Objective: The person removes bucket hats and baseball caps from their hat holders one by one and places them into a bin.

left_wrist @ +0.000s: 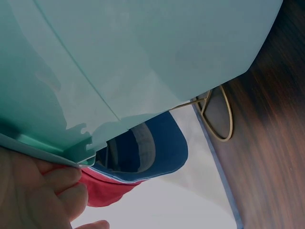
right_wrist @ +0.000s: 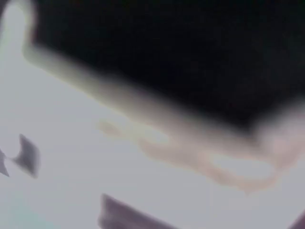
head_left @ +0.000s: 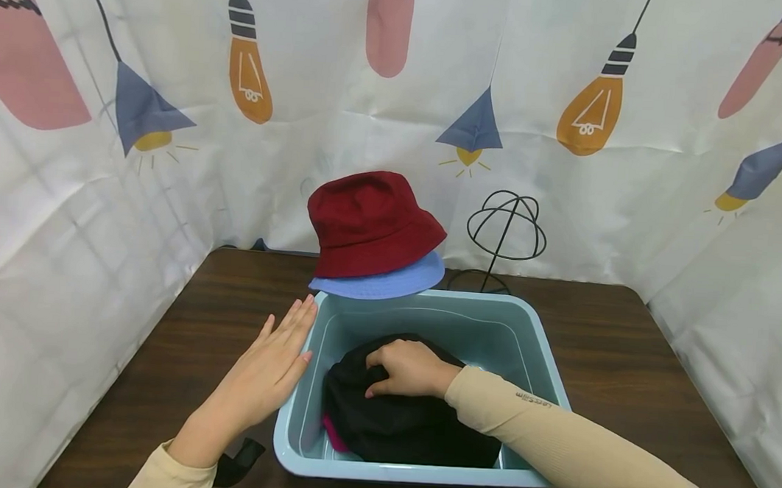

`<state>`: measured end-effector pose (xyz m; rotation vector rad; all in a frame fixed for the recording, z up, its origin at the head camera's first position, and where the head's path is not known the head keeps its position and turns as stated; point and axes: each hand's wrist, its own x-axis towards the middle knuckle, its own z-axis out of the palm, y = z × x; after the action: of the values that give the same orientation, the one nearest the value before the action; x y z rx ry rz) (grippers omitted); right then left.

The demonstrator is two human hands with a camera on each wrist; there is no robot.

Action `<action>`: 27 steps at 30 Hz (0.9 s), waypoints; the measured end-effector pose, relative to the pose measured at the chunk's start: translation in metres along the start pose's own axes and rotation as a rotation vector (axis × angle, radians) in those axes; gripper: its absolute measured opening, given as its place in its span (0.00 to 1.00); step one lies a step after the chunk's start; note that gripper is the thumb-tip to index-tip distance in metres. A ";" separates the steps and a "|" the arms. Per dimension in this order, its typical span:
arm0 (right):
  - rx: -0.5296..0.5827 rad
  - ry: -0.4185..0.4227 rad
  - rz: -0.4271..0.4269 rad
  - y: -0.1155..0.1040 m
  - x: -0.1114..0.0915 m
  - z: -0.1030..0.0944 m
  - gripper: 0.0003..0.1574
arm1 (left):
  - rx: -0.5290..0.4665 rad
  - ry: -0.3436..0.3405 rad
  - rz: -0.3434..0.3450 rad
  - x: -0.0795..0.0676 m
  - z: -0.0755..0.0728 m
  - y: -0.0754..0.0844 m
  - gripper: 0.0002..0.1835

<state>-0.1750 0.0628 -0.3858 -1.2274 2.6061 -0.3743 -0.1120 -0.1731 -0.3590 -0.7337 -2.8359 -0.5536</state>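
Note:
My right hand (head_left: pixel 411 368) is down inside a light blue plastic tub (head_left: pixel 291 416), its fingers and thumb curled into a heap of black cloth (head_left: pixel 414 429). A strip of magenta cloth (head_left: pixel 334 434) peeks out under the black. The right wrist view is blurred, with dark cloth (right_wrist: pixel 157 52) across its top. My left hand (head_left: pixel 261 370) lies along the tub's left rim, fingers straight and pointing away from me. Just behind the tub, a dark red bucket hat (head_left: pixel 372 224) sits over a blue hat (head_left: pixel 396 277), whose brim overlaps the back rim in the head view.
A black wire hat stand (head_left: pixel 506 228) with a domed top stands behind the tub at right. The dark wooden table (head_left: pixel 623 374) extends to both sides. A white curtain (head_left: pixel 397 134) printed with lamps hangs along the back and sides.

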 end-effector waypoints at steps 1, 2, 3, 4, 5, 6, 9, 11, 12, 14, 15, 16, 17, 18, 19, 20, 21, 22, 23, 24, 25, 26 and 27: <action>0.009 0.001 0.002 0.000 0.000 -0.002 0.17 | -0.001 0.002 0.002 0.000 0.000 0.000 0.33; 0.018 0.000 0.005 0.000 0.000 -0.003 0.17 | -0.001 0.005 0.005 0.000 0.000 0.000 0.33; 0.026 -0.001 0.005 0.000 0.000 -0.005 0.17 | 0.001 0.009 0.008 0.000 0.001 0.000 0.33; 0.034 -0.002 0.007 0.000 0.000 -0.007 0.17 | 0.003 0.012 0.010 0.000 0.001 -0.001 0.33; 0.041 -0.002 0.007 -0.001 0.000 -0.008 0.17 | 0.004 0.015 0.013 0.000 0.001 -0.001 0.33; 0.049 -0.002 0.006 -0.001 0.000 -0.009 0.18 | 0.005 0.017 0.015 0.000 0.001 -0.001 0.33; 0.077 -0.001 0.009 -0.001 0.000 -0.012 0.20 | 0.007 0.021 0.018 0.001 0.002 -0.001 0.33; 0.093 0.003 0.013 -0.002 -0.001 -0.014 0.22 | 0.006 0.020 0.015 0.001 0.002 -0.002 0.33; 0.102 0.006 0.011 -0.002 -0.001 -0.015 0.23 | 0.007 0.019 0.014 0.000 0.002 -0.002 0.33; 0.118 0.014 0.008 -0.002 -0.002 -0.017 0.24 | 0.009 0.018 0.011 0.000 0.002 -0.001 0.33; 0.127 0.019 0.003 -0.002 -0.002 -0.019 0.24 | 0.009 0.018 0.010 0.000 0.002 -0.001 0.33; 0.137 0.026 -0.003 -0.003 -0.002 -0.020 0.23 | 0.010 0.019 0.010 0.000 0.002 -0.001 0.33; 0.150 0.032 -0.009 -0.003 -0.003 -0.021 0.23 | 0.010 0.019 0.009 0.000 0.002 -0.001 0.33; 0.164 0.039 -0.016 -0.003 -0.003 -0.022 0.22 | 0.010 0.019 0.009 -0.001 0.002 -0.001 0.33; 0.180 0.044 -0.019 -0.003 -0.003 -0.023 0.20 | 0.010 0.019 0.009 -0.001 0.002 -0.001 0.33; 0.199 0.048 -0.022 -0.003 -0.004 -0.024 0.19 | 0.009 0.019 0.009 -0.001 0.002 -0.001 0.33; 0.218 0.052 -0.025 -0.003 -0.004 -0.025 0.17 | 0.009 0.018 0.009 -0.001 0.002 -0.001 0.33; 0.234 0.057 -0.029 -0.003 -0.004 -0.026 0.16 | 0.009 0.018 0.009 -0.001 0.002 -0.001 0.33; 0.248 0.061 -0.030 -0.003 -0.004 -0.027 0.14 | 0.008 0.019 0.009 -0.001 0.002 -0.001 0.33; 0.263 0.065 -0.032 -0.003 -0.004 -0.029 0.13 | 0.007 0.020 0.009 -0.001 0.002 -0.001 0.33; 0.275 0.071 -0.034 -0.002 -0.004 -0.030 0.12 | 0.008 0.022 0.010 -0.001 0.002 -0.001 0.33; 0.285 0.079 -0.038 -0.002 -0.004 -0.031 0.11 | 0.007 0.024 0.010 -0.001 0.002 -0.001 0.33; 0.296 0.086 -0.043 -0.002 -0.005 -0.032 0.10 | 0.007 0.026 0.011 -0.001 0.002 -0.001 0.33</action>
<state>-0.1812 0.0698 -0.3544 -1.1885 2.4808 -0.8047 -0.1122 -0.1736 -0.3618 -0.7357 -2.8068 -0.5466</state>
